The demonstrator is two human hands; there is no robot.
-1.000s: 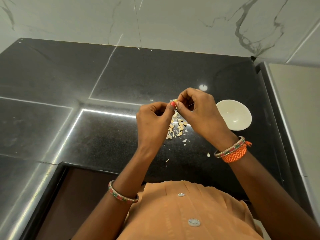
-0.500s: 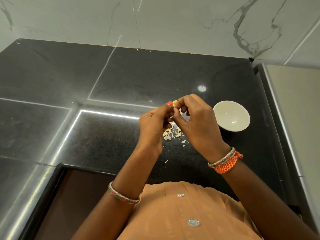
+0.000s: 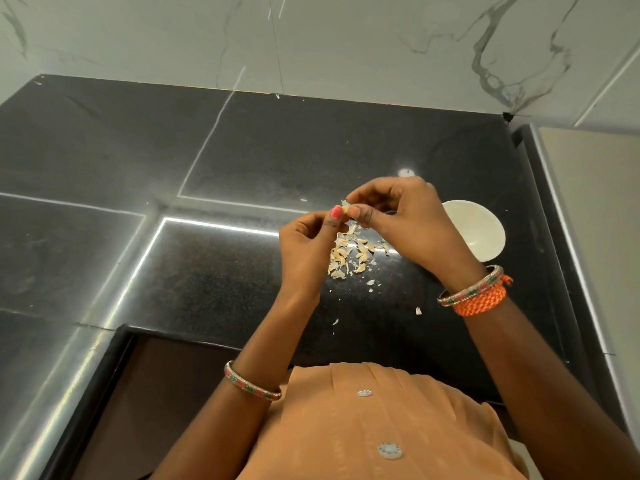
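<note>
Tiny pale piece (image 3: 345,210) mostly hidden, pinched between left hand (image 3: 304,244) and right hand (image 3: 405,220); bowl (image 3: 485,233) partly behind right hand.

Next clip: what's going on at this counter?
A person pinches a small pale piece, likely a garlic clove, between the left hand and right hand above the black counter, apparently peeling it. Papery peels lie scattered on the counter beneath the hands. A white bowl sits to the right, partly hidden by the right hand.

The black stone counter (image 3: 277,143) carries a pile of pale peels (image 3: 349,254) beside a white bowl (image 3: 485,233).
</note>
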